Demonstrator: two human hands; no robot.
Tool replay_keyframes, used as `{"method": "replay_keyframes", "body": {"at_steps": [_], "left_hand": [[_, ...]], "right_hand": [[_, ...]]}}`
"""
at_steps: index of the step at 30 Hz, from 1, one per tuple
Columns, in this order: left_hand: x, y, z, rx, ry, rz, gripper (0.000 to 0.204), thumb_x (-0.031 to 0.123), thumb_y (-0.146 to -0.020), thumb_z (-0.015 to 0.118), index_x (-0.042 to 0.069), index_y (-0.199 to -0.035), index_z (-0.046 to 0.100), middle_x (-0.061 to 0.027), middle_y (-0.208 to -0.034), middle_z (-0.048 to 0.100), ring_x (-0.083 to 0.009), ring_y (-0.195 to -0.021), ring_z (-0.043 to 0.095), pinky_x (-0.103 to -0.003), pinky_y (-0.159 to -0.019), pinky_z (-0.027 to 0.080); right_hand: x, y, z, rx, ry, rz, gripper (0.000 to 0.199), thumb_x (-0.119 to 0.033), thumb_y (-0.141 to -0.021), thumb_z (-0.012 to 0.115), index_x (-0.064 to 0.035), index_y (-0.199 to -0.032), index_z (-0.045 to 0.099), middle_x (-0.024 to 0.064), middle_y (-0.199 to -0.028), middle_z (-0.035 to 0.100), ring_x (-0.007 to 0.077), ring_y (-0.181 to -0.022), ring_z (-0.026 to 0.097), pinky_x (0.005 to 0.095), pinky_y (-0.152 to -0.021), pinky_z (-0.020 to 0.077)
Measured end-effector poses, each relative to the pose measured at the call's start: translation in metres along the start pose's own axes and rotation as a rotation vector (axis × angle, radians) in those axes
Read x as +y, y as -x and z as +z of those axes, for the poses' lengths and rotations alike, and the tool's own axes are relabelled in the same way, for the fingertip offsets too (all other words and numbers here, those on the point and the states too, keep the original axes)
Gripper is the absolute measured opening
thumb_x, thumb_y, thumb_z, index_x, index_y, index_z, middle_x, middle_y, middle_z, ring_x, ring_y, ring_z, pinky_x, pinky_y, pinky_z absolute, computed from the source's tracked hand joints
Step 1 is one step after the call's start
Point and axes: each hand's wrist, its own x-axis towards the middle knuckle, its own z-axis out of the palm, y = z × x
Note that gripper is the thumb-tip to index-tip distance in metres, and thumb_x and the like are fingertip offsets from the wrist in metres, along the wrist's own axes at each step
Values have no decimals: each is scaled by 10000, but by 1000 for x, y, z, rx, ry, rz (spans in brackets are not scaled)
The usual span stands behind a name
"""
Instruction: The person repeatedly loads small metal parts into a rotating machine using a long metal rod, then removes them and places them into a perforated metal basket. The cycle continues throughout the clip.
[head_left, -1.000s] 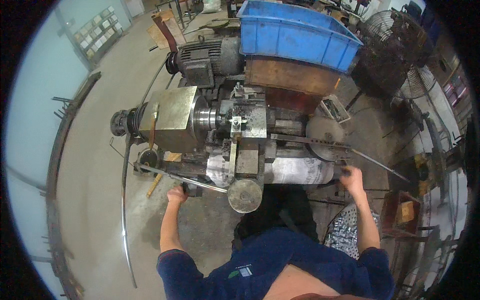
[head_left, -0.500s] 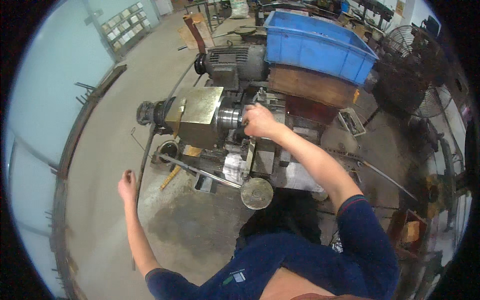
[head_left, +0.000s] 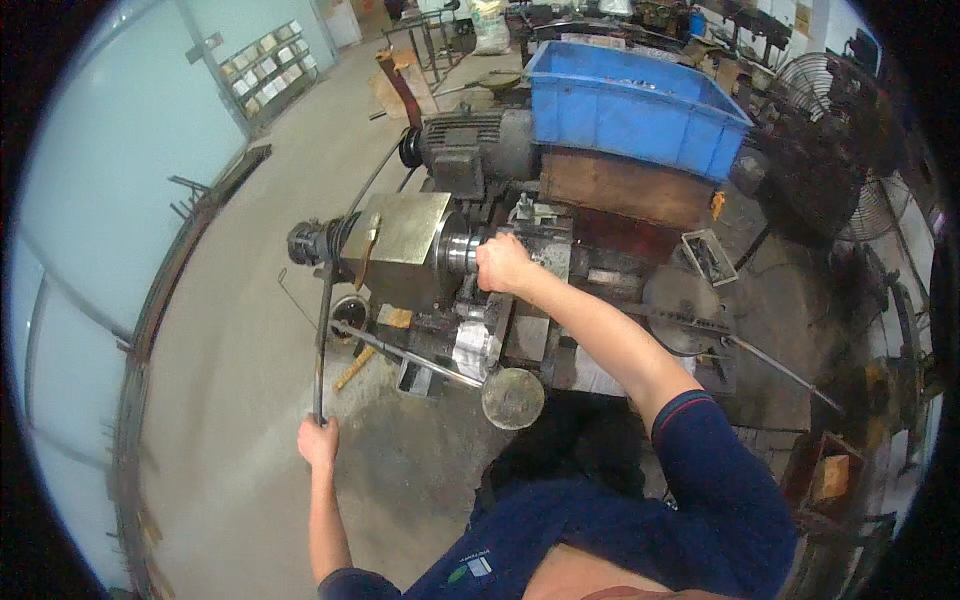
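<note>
The long, slender dark rod (head_left: pixel 324 345) was found at the left end of the lathe, hanging from near the dark ribbed pulley (head_left: pixel 340 238) and gripped by the left hand (head_left: pixel 318 440), the fingers wrapped around it. The right hand (head_left: pixel 503 264) was placed against the bright cylindrical steel spindle nose (head_left: pixel 459 252), its fingers curled inward; whether anything was pinched there could not be told.

It was judged that fingers could be caught if the spindle were set turning, and that a slip could be caused by a loose hold on the rod. A knock against the bright straight steel bar (head_left: pixel 410 358) in front was also considered possible.

Behind, a grey finned electric motor (head_left: pixel 478 148) and a blue plastic crate (head_left: pixel 640 118) on a brown wooden box (head_left: pixel 622 192) were noted. The grey concrete floor (head_left: pixel 240 400) was darkly stained beside the machine. The room was bounded at left by a pale blue-green wall (head_left: pixel 110 150).
</note>
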Motion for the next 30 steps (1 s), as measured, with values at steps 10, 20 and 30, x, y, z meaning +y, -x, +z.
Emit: {"method": "replay_keyframes", "body": {"at_steps": [10,20,30], "left_hand": [[-17,-87,28,-604,755,32,224,69,-737,558,-87,-897,542,-141,-642,575,-226,-561,603,-336,-513,533],[7,-90,35,-612,1112,55,315,149,-786,604,-65,-995,504,-127,-689,557,-216,-591,579,-352,-569,524],[-18,-114,56,-746,1108,17,478,280,-798,621,-43,-1120,480,-116,-702,567,-207,-693,550,-350,-644,482]], "right_hand": [[82,75,-143,559,-43,-421,178,-237,-514,600,-92,-607,646,130,-730,574,306,-760,530,397,-679,433],[162,135,-246,954,164,-60,470,-253,-582,614,-105,-1028,611,251,-1182,463,351,-1044,496,390,-881,417],[191,435,-78,339,-168,834,362,-134,-579,576,-21,-921,614,166,-916,606,301,-836,577,338,-729,460]]}}
